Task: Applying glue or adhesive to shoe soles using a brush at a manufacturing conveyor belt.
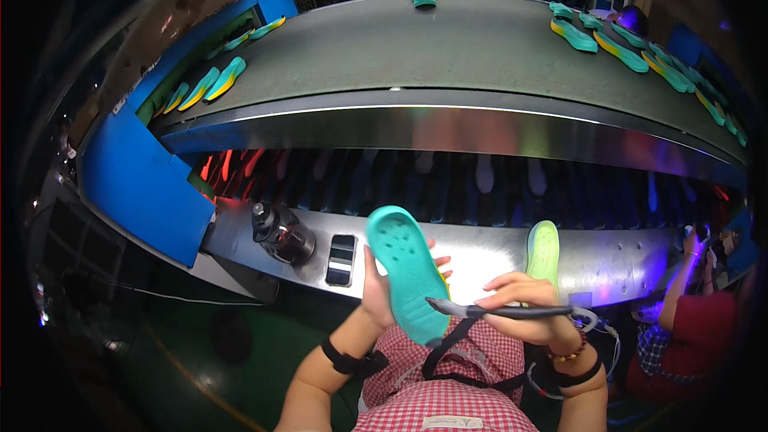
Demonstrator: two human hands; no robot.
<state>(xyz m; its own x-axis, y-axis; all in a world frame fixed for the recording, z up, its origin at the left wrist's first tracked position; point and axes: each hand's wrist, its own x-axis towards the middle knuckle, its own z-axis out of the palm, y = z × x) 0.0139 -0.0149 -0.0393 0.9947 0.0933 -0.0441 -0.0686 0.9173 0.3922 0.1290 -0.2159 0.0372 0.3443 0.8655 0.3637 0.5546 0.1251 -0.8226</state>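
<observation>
On the steel ledge a dark bottle and a flat phone stand left of the hands, and a pale green insole leans to their right; the stretch between lies open. The middle of the conveyor belt is bare, with insoles lining its left and right edges. A seated person in red blocks the right side.

A single wide fisheye view from a camera worn on the person's head looks steeply down and forward, very near the raised left hand and right hand, with the curved conveyor belt stretching farther away across the bent upper half.
</observation>
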